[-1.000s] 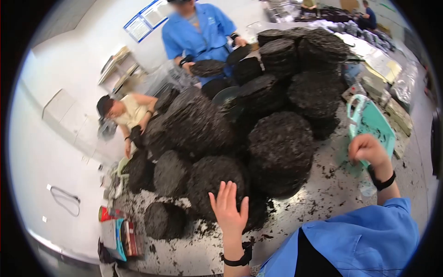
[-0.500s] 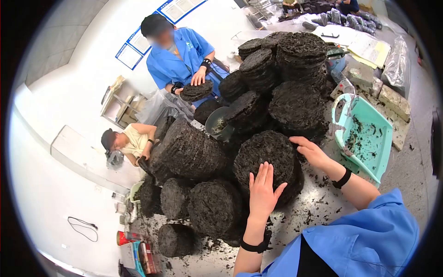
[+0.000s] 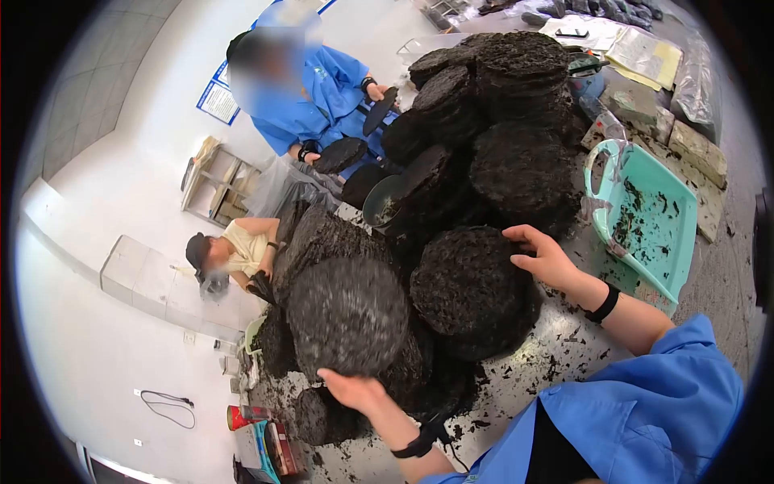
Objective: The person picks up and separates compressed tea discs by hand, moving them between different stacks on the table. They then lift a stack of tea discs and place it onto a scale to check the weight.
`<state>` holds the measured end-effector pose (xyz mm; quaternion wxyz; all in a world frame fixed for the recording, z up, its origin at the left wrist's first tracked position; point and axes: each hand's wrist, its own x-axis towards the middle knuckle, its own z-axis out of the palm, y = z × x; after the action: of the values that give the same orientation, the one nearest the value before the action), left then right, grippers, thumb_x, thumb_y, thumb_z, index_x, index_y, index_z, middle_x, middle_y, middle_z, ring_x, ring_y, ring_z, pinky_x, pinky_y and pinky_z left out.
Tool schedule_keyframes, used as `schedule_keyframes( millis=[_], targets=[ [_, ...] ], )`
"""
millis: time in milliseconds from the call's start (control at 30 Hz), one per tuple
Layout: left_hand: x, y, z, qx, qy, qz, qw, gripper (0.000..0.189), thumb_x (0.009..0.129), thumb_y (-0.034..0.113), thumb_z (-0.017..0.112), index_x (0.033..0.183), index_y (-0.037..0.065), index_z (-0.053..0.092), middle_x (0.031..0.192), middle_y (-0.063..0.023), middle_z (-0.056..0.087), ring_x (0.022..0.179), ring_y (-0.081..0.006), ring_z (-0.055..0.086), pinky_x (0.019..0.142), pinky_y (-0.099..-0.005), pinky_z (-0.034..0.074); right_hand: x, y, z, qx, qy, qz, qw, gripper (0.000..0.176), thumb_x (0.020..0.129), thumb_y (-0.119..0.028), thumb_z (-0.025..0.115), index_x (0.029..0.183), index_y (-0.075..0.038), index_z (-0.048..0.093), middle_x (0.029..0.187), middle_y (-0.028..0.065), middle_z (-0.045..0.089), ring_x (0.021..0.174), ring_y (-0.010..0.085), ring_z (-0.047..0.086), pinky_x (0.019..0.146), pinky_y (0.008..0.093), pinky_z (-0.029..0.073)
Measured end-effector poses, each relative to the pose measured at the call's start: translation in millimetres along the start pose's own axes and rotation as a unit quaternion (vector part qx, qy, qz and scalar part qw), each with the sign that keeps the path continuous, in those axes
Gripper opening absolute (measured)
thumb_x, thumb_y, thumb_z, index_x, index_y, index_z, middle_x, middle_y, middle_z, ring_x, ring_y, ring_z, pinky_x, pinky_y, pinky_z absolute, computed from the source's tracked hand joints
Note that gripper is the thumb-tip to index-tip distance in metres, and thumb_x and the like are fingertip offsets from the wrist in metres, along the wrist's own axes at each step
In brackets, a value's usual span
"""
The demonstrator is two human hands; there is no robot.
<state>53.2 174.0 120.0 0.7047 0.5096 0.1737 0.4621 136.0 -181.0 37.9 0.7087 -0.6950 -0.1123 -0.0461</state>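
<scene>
My left hand (image 3: 355, 393) grips the lower edge of a round, flat, black disc (image 3: 348, 317) that looks like dried seaweed. Motion blurs that disc, which is tilted with its face toward me in front of the left-hand stacks. Its fingers behind the disc are hidden. At the right rim of another stack, topped by a similar disc (image 3: 468, 278), is my right hand (image 3: 544, 258), thumb and fingers apart and by the edge. Below the raised disc, part of a smaller stack (image 3: 318, 415) shows.
More black stacks (image 3: 524, 169) crowd the crumb-strewn table (image 3: 516, 387). At right are a turquoise basket (image 3: 685, 218) with scraps and some stone blocks (image 3: 697, 153). Across the table, a person in blue (image 3: 322, 113) handles dark discs. Another person (image 3: 250, 250) in a pale top is at left.
My left hand has moved from the top of the middle stack to the left and now has a disc in it. The person in blue now holds a second dark piece.
</scene>
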Motion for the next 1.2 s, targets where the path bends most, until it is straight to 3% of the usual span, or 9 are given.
schedule_keyframes(
  millis=[133,200,300,433,700,767,933,1067,1200],
  targets=[
    [3,17,-53,0.116,-0.007,-0.05,0.992,0.057,0.101,0.035,0.046,0.142,-0.003,0.035,0.144,-0.0182,0.042,0.128,-0.0331,0.046,0.105,-0.0449,0.04,-1,-2,-2,-0.005,-0.014,-0.023,1.0,0.047,0.082,0.002,0.053,0.128,-0.004,0.051,0.128,0.0088,0.056,0.123,0.0222,0.05,0.105,0.038,0.037],
    [-11,13,-55,0.42,0.042,0.295,0.857,0.055,0.1,0.028,0.05,0.143,-0.003,0.034,0.143,-0.019,0.041,0.132,-0.0334,0.041,0.109,-0.0451,0.035,2,2,4,0.108,0.007,-0.051,0.993,0.051,0.078,0.009,0.044,0.127,-0.002,0.051,0.127,0.0083,0.055,0.122,0.0201,0.05,0.105,0.0358,0.038],
    [-64,17,-9,0.388,-0.234,0.287,0.844,0.068,0.079,0.015,0.066,0.14,-0.001,0.039,0.147,-0.02,0.038,0.139,-0.0344,0.032,0.114,-0.0466,0.025,-3,-9,10,0.168,0.03,-0.009,0.985,0.052,0.079,0.012,0.04,0.127,-0.002,0.05,0.129,0.0067,0.052,0.119,0.0184,0.051,0.099,0.0332,0.042],
    [-111,-25,48,0.46,-0.544,0.388,0.585,0.072,0.082,0.019,0.066,0.145,0.002,0.035,0.149,-0.017,0.038,0.141,-0.0347,0.031,0.115,-0.0541,0.018,-10,-25,12,0.229,0.014,-0.011,0.973,0.051,0.08,0.012,0.041,0.128,-0.004,0.049,0.13,0.0066,0.052,0.118,0.0175,0.052,0.094,0.033,0.045],
    [-40,9,30,0.217,-0.162,0.139,0.953,0.036,0.101,0.027,0.05,0.116,-0.006,0.053,0.109,-0.0157,0.063,0.091,-0.0248,0.06,0.085,-0.0359,0.049,-10,17,-19,0.115,0.023,-0.034,0.993,0.043,0.085,0.003,0.05,0.128,-0.001,0.048,0.126,0.0087,0.054,0.121,0.019,0.049,0.101,0.0324,0.039],
    [-8,17,-11,0.117,-0.06,0.004,0.991,0.051,0.1,0.027,0.051,0.137,-0.006,0.039,0.131,-0.0178,0.052,0.115,-0.0253,0.052,0.101,-0.0381,0.041,-11,42,-20,0.118,0.037,0.01,0.992,0.042,0.089,-0.002,0.053,0.131,0.0,0.047,0.126,0.0092,0.053,0.121,0.0193,0.049,0.101,0.0323,0.039],
    [-30,34,-24,0.374,0.005,0.391,0.841,0.052,0.096,0.014,0.05,0.142,-0.004,0.033,0.143,-0.021,0.04,0.132,-0.0335,0.041,0.113,-0.0435,0.029,-4,45,-3,0.109,0.042,0.049,0.992,0.042,0.091,-0.007,0.055,0.132,-0.001,0.047,0.128,0.0098,0.053,0.121,0.0213,0.049,0.102,0.0337,0.039],
    [-80,3,8,0.438,-0.378,0.43,0.693,0.051,0.082,0.003,0.063,0.131,-0.001,0.049,0.13,-0.0204,0.055,0.121,-0.0352,0.053,0.104,-0.0436,0.041,-5,3,13,-0.192,0.094,-0.176,0.961,0.033,0.083,-0.01,0.067,0.114,-0.004,0.059,0.118,0.0146,0.059,0.114,0.0307,0.054,0.097,0.0382,0.043],
    [-103,-40,27,0.422,-0.514,0.242,0.707,0.077,0.082,-0.002,0.059,0.148,-0.004,0.018,0.143,-0.0237,0.043,0.134,-0.0402,0.04,0.111,-0.0433,0.033,-19,-43,34,-0.189,-0.091,-0.225,0.952,0.011,0.076,-0.011,0.072,0.083,-0.006,0.066,0.09,0.0077,0.066,0.091,0.0283,0.063,0.083,0.0379,0.05]
  ],
)
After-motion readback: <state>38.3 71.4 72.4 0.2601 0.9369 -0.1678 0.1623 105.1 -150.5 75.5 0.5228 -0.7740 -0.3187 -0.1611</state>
